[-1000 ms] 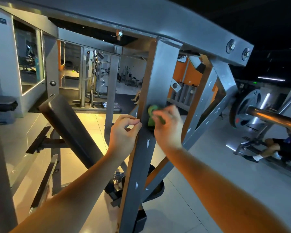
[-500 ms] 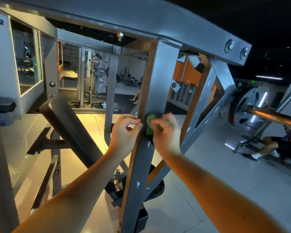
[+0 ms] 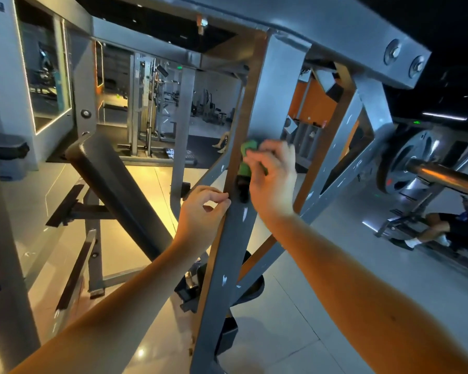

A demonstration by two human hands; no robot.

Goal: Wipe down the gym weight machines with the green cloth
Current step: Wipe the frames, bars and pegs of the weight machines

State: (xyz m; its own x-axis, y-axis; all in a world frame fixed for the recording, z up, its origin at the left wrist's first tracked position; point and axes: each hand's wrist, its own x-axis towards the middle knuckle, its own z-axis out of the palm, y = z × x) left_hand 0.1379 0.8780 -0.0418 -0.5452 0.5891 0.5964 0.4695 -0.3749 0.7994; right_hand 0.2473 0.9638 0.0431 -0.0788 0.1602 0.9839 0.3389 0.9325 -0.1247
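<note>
While left hand (image 3: 203, 209) still grips machine post (image 3: 276, 103) edge, right hand (image 3: 270, 179) pinching green cloth (image 3: 247, 155) has slid higher.

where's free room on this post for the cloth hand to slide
Free: the grey face of the upright post above the green cloth, up to the top beam, and the long stretch below both hands. Crowded: mid-post, where the left hand grips the post's edge beside the right hand.

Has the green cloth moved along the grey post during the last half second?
Yes. The cloth, held by the right hand, went up the post, farther from the white chip below it.
</note>
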